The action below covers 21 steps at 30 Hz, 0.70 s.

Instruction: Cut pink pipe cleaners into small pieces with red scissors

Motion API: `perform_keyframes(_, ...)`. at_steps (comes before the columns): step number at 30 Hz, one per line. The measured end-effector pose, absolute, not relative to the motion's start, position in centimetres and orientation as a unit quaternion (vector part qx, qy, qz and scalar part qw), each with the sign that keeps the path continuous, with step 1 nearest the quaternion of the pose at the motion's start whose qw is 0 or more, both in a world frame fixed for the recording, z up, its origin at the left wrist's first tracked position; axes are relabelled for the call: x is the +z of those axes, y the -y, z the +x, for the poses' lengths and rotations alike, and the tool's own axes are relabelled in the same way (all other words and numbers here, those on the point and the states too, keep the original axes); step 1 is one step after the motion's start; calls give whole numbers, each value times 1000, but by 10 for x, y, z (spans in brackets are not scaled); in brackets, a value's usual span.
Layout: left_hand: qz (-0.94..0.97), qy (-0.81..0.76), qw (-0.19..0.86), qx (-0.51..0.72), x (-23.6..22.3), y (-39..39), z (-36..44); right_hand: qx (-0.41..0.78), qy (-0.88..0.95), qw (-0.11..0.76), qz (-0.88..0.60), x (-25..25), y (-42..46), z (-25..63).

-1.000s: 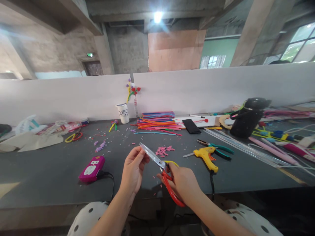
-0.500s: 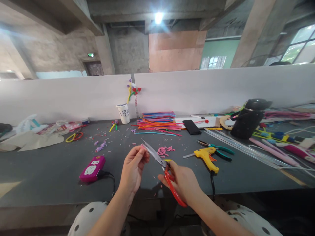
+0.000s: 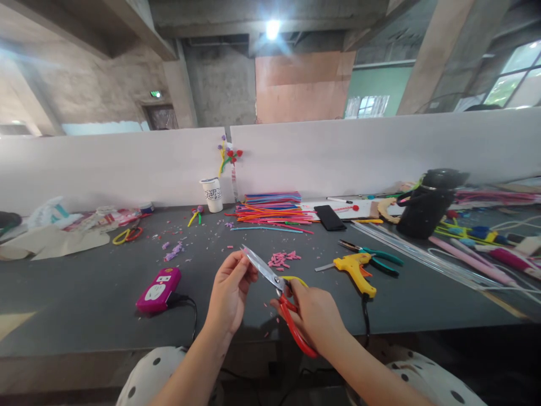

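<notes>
My right hand [image 3: 315, 313] grips a pair of scissors [image 3: 264, 269] with one red and one yellow handle loop. Their blades point up and left, reaching the fingertips of my left hand [image 3: 232, 285]. That hand is closed in a pinch on a small pink piece of pipe cleaner, mostly hidden by finger and blade. Just beyond the scissors lies a little heap of cut pink pipe cleaner pieces [image 3: 284, 259] on the dark table [image 3: 203, 293]. A few pink scraps lie below the blades.
A yellow glue gun [image 3: 355, 270] and teal-handled pliers [image 3: 386, 264] lie to the right. Pipe cleaners [image 3: 270, 211] are piled behind, beside a black phone [image 3: 329, 217] and a white cup [image 3: 211, 194]. On the left sits a magenta box [image 3: 158, 290] with a cable. A black flask [image 3: 429, 203] stands far right.
The scissor blades spread slightly half a second ago, and now they are closer together at my left fingertips. Both hands stay in nearly the same place.
</notes>
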<state>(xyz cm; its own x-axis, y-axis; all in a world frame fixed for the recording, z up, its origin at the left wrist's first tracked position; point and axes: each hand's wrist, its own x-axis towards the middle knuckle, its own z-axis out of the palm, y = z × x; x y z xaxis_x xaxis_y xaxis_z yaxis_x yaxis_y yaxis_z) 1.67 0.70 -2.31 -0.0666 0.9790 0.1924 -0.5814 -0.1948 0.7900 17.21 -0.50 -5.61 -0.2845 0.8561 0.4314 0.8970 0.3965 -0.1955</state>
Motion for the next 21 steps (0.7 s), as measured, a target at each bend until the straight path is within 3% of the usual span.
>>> perform_keyframes(21, 377, -259, 574, 679, -22, -8, 14, -73, 796, 237, -552, -56, 3, 171)
